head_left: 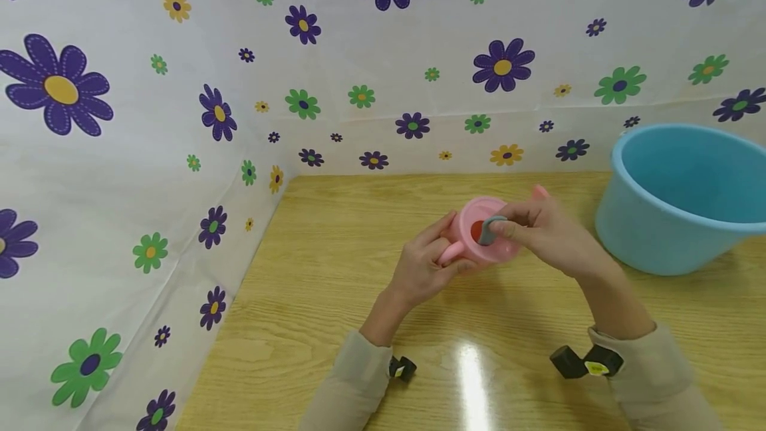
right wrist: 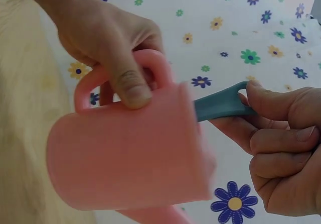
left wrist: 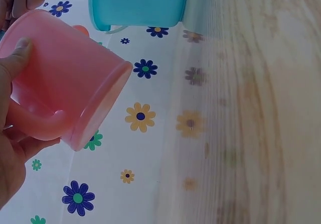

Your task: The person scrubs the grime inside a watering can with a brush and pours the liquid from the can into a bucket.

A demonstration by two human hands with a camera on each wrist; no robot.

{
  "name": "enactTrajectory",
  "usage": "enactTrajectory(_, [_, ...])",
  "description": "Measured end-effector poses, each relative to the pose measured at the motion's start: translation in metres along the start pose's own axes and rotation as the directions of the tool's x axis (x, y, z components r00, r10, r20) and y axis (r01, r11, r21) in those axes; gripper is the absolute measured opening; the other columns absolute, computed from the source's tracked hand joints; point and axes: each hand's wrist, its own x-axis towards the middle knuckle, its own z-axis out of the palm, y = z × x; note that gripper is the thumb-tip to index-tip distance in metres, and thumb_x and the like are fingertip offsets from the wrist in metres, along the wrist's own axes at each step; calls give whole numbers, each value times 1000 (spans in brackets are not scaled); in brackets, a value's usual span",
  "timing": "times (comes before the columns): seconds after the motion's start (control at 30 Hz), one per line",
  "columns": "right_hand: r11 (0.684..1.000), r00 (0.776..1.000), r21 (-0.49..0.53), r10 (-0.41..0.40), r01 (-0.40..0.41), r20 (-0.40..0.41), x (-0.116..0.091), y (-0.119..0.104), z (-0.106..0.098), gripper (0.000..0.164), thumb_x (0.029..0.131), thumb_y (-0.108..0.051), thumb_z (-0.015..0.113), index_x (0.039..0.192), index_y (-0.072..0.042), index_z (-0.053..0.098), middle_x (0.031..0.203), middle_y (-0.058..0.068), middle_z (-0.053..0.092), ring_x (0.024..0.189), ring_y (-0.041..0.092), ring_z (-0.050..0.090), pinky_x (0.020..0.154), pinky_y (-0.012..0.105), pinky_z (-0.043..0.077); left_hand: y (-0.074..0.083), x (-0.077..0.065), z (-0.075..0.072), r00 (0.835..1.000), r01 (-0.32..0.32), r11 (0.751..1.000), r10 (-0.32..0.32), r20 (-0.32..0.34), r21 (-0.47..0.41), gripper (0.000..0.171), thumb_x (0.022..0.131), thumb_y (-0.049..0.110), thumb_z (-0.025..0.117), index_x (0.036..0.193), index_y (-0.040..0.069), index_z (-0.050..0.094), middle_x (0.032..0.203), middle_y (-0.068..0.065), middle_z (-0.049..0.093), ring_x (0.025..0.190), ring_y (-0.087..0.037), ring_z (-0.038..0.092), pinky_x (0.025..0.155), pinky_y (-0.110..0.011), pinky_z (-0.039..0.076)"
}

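A pink watering can (right wrist: 125,158) is held tilted above the table, its open top towards the head camera. My left hand (head_left: 421,265) grips it at the looped handle (right wrist: 160,66), the thumb pressed on the side wall. Between thumb and fingers, my right hand (head_left: 556,235) pinches the end of a teal handle (right wrist: 220,103) with a hole in its tip. The handle's other end runs down inside the can and is hidden in the right wrist view. Something orange-red (head_left: 477,230) shows inside the can beside it. The spout (head_left: 540,191) pokes out behind my right hand.
A large light-blue bucket (head_left: 652,241) stands on the table to the right, close to my right forearm. The wooden table (head_left: 323,238) meets a white cloth (head_left: 359,52) with printed flowers at the back and left. Black wrist cameras (head_left: 586,361) sit at both cuffs.
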Motion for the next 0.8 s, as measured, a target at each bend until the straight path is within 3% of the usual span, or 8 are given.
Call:
enactTrajectory(0.07, [1000, 1000, -9, -13, 12, -19, -1, -4, -4, 14, 97, -5, 63, 101, 2, 74, 78, 9, 72, 79, 17, 66, 121, 54, 5, 0, 0, 0, 1000, 2, 1000, -2, 0, 10, 46, 67, 15, 91, 63, 7, 46, 129, -28, 61, 103, -28, 69, 72, -18, 50])
enactTrajectory(0.23, [1000, 999, -17, -27, 26, -47, -3, -10, -10, 12, 96, -6, 64, 97, 0, 74, 58, 4, 51, 58, 19, 48, 121, 52, 11, 0, 0, -1, 1000, 11, 1000, -11, 3, 26, 47, 67, 16, 91, 63, 8, 46, 131, -29, 60, 114, -32, 66, 77, -20, 52])
enactTrajectory(0.3, [999, 998, -6, -44, 44, -41, -3, -9, -10, 11, 96, -5, 64, 97, 0, 74, 60, 6, 57, 60, 20, 52, 121, 52, 10, 0, 0, -1, 1000, 10, 999, -10, 4, 32, 46, 66, 16, 92, 63, 7, 46, 131, -29, 59, 116, -33, 65, 80, -21, 53])
enactTrajectory(0.33, [998, 998, -11, -57, 56, -37, -2, -8, -9, 11, 96, -5, 64, 97, -1, 74, 62, 6, 60, 62, 19, 57, 122, 53, 2, 0, 0, -1, 1000, 8, 999, -8, 5, 37, 46, 66, 16, 92, 63, 7, 47, 131, -29, 59, 116, -33, 65, 82, -21, 54])
enactTrajectory(0.43, [996, 996, -24, -83, 82, -18, -2, -3, -6, 12, 96, -4, 64, 98, -2, 75, 74, 10, 70, 71, 21, 62, 118, 40, 24, 1, 0, -2, 1000, -7, 998, 7, 6, 62, 45, 66, 18, 92, 65, 7, 48, 131, -30, 59, 117, -33, 64, 83, -22, 54])
enactTrajectory(0.53, [997, 997, -34, -72, 72, -2, -1, 2, -1, 13, 96, -6, 64, 100, -2, 75, 85, 10, 72, 79, 21, 61, 90, 29, 49, 1, 1, -2, 1000, -18, 997, 18, 4, 82, 45, 66, 19, 91, 65, 8, 48, 131, -30, 59, 115, -32, 65, 78, -21, 53])
enactTrajectory(0.63, [999, 999, -23, -32, 32, 6, 2, 6, 4, 14, 96, -6, 64, 101, 0, 75, 89, 11, 70, 81, 20, 58, 70, 27, 52, 2, 1, -3, 1000, -12, 996, 12, 1, 89, 46, 66, 19, 91, 64, 8, 47, 131, -29, 59, 110, -30, 67, 72, -21, 50])
enactTrajectory(0.8, [1000, 1000, -6, 1, -1, 30, 4, 10, 5, 15, 97, -6, 63, 104, 2, 74, 90, 11, 70, 83, 19, 59, 75, 26, 52, 0, -1, -2, 1000, -1, 998, 2, -6, 70, 48, 64, 16, 92, 63, 8, 44, 132, -30, 59, 104, -29, 68, 69, -20, 48])
